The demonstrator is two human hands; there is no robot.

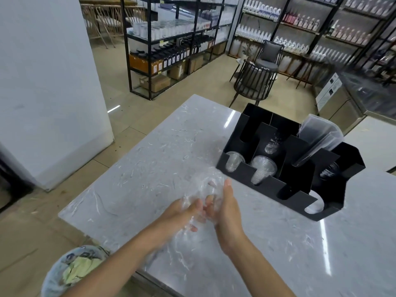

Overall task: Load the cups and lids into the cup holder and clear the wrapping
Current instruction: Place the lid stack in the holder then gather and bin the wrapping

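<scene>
Wrapping (205, 189), clear and crumpled, was being gathered between the left hand (184, 213) and the right hand (227, 213), fingers of both curled around it above the marble counter (150, 151). Cups were already seen stacked in the black cup holder (295, 189), beyond and right of the fingertips, so clearing appeared to be the step in hand. A lined bin (72, 273) was seen below the left forearm, past the counter edge; open counter lay left of the fingers.
</scene>
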